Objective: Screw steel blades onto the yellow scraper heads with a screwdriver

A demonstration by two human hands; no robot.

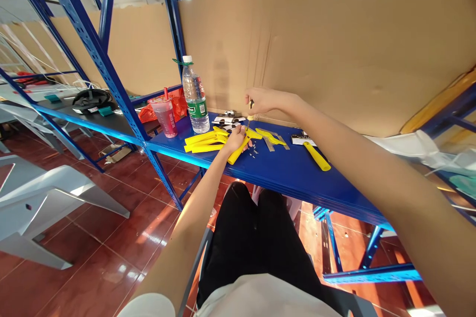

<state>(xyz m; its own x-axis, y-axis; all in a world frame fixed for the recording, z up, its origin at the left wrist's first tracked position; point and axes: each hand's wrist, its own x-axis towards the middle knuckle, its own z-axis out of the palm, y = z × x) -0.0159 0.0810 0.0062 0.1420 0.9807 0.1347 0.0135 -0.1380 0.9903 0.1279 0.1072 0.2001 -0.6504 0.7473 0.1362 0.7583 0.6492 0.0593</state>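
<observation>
My left hand (235,139) is closed around a yellow plastic handle (238,153) with a forked head, holding it down on the blue shelf top (286,168). Above it, my right hand (262,100) grips a screwdriver (250,117), which points down at the handle's head. Whether its tip sits in a screw is too small to tell. Several tiny screws (253,150) lie loose just right of my left hand. Several yellow handles (204,142) are piled to its left. On the right, a yellow head piece (273,136) lies with flat metal strips.
A water bottle (196,98) and a red-tinted drink cup (164,117) with a straw stand at the left. Small black-and-white packs (227,121) lie behind my hands. Another yellow handle (317,157) rests at right. Blue posts (171,14) and a cardboard wall (334,54) bound the shelf.
</observation>
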